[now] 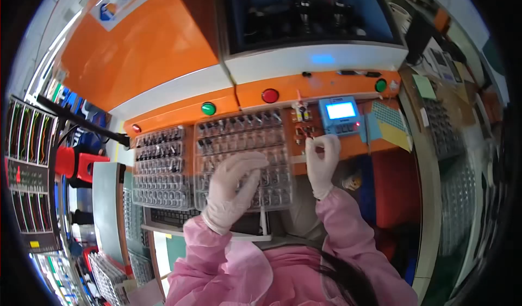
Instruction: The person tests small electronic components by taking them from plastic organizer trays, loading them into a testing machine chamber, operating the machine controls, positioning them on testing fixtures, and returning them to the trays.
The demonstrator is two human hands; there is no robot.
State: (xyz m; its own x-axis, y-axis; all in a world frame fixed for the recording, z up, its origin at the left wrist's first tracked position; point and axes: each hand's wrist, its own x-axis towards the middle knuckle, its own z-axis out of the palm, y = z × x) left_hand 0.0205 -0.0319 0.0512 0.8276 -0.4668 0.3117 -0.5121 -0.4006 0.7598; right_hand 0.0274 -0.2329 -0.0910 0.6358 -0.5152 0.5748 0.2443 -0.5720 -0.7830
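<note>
My left hand (pixel 234 189), in a white glove, hovers over the right-hand clear plastic tray (pixel 204 164), its fingers apart and curved, with nothing visible between them. That tray has rows of compartments with small parts in the upper rows. Gloved as well, my right hand (pixel 322 162) has thumb and fingertips pinched together just below a small fixture (pixel 300 113) with red and metal parts. What the pinch holds is too small to make out. Beside it stands a light-blue device (pixel 340 113) with a lit screen.
A second compartment tray (pixel 161 167) with dark parts lies to the left. Behind are a red button (pixel 269 95), a green button (pixel 208 108) and an orange machine housing (pixel 147 45). A yellow pad (pixel 392 136) lies right of the device; a keyboard (pixel 168 217) is below the trays.
</note>
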